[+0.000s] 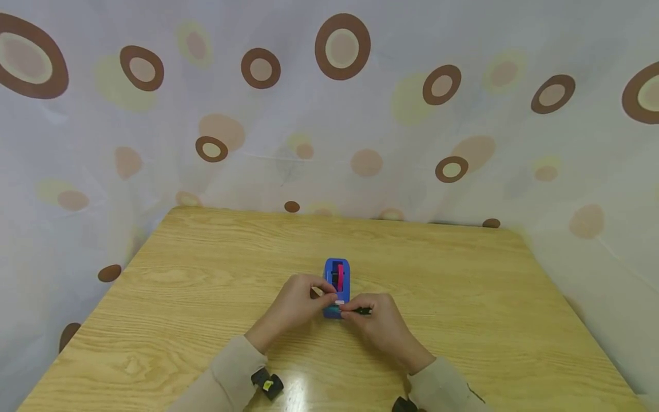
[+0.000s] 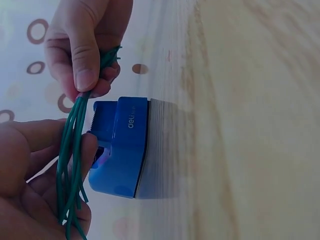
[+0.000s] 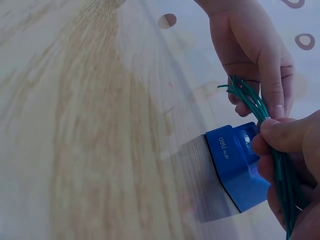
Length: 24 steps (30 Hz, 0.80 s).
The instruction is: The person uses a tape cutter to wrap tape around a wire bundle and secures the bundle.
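Note:
A bundle of thin green wires (image 2: 75, 130) is held between both hands above a blue tape dispenser (image 1: 346, 280). My right hand (image 1: 381, 323) pinches the bundle between thumb and fingers, next to a small white band (image 3: 267, 119) around it. My left hand (image 1: 301, 300) has its thumb and fingers curled about the strands on the other side of that band. Loose wire ends splay out past both hands. A pink ring sits inside the dispenser, which stands on the table just beyond the hands.
The wooden table (image 1: 216, 257) stretches out around the hands, with its far edge against a patterned curtain (image 1: 391, 137). Black wrist straps (image 1: 268, 384) show at the sleeves.

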Available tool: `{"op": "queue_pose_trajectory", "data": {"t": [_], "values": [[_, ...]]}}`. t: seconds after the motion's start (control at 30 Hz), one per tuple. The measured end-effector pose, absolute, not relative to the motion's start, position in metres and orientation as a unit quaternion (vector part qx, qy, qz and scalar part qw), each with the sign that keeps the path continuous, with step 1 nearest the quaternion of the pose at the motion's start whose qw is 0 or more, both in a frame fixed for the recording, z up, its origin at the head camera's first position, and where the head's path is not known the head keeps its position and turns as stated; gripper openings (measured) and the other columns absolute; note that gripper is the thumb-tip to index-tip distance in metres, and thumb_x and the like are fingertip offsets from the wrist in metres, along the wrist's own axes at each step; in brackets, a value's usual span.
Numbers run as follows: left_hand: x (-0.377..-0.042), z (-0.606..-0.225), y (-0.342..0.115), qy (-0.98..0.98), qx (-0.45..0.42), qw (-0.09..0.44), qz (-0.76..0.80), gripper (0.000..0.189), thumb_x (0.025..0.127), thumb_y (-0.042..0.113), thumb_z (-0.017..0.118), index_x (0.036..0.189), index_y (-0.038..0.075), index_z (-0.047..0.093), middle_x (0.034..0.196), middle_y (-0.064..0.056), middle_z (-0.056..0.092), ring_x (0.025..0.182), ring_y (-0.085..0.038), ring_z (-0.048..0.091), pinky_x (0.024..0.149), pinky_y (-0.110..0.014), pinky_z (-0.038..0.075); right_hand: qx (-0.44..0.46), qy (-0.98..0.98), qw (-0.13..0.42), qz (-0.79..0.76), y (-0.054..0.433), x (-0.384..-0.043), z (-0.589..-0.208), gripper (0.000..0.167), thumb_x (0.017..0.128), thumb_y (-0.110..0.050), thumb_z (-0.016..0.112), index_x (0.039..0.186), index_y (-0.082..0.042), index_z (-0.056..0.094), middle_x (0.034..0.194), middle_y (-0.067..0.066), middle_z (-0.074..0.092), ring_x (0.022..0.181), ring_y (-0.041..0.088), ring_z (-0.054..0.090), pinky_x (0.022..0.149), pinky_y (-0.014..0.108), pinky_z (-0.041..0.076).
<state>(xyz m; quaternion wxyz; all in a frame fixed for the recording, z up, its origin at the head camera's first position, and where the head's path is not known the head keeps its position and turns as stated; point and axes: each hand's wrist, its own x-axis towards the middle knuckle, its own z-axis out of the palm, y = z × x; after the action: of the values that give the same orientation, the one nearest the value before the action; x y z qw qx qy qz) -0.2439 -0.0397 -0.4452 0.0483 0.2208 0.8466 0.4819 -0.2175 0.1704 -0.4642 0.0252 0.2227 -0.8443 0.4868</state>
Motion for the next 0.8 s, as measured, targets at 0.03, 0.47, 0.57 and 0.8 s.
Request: {"op": "queue_pose_trajectory", "data": {"t": [0.03, 0.47, 0.57, 0.8], "values": [[-0.2441, -0.4455, -0.0397, 0.847, 0.221, 0.049, 0.481, 0.009, 0.093, 0.018, 0.071, 0.093, 0.012, 0.077, 0.091, 0.006, 0.07, 0.065, -0.01, 0.064, 0.056, -0.027, 0.052, 0.223, -0.845, 0.026, 0.486, 0.1704, -0.2173, -0.4645, 0.011, 0.085, -0.003, 0.076, 0.091, -0.012, 0.08, 0.091, -0.01, 0.074, 0.086, 0.009, 0.069, 0.076, 0.028, 0.055], [-0.2497, -0.4535, -0.0423, 0.849, 0.233, 0.075, 0.468, 0.01, 0.094, 0.014, 0.069, 0.094, 0.011, 0.078, 0.093, 0.003, 0.07, 0.065, -0.008, 0.061, 0.057, -0.026, 0.052, 0.23, -0.852, 0.032, 0.469, 0.1705, -0.2171, -0.4683, 0.013, 0.085, -0.002, 0.076, 0.092, -0.012, 0.079, 0.093, -0.009, 0.074, 0.089, 0.009, 0.069, 0.08, 0.029, 0.054], [-0.2506, -0.4539, -0.0422, 0.849, 0.231, 0.079, 0.469, 0.009, 0.094, 0.014, 0.069, 0.093, 0.011, 0.078, 0.092, 0.003, 0.071, 0.067, -0.008, 0.062, 0.058, -0.026, 0.052, 0.232, -0.853, 0.034, 0.466, 0.1707, -0.2171, -0.4687, 0.013, 0.085, -0.002, 0.076, 0.091, -0.013, 0.079, 0.093, -0.008, 0.074, 0.089, 0.009, 0.068, 0.079, 0.03, 0.055], [-0.251, -0.4534, -0.042, 0.851, 0.217, 0.089, 0.47, 0.009, 0.094, 0.016, 0.07, 0.093, 0.013, 0.079, 0.093, 0.005, 0.071, 0.069, -0.009, 0.061, 0.06, -0.027, 0.051, 0.236, -0.857, 0.034, 0.456, 0.1707, -0.2178, -0.4693, 0.012, 0.085, -0.003, 0.076, 0.092, -0.013, 0.079, 0.093, -0.009, 0.074, 0.089, 0.009, 0.068, 0.078, 0.03, 0.055]]}}
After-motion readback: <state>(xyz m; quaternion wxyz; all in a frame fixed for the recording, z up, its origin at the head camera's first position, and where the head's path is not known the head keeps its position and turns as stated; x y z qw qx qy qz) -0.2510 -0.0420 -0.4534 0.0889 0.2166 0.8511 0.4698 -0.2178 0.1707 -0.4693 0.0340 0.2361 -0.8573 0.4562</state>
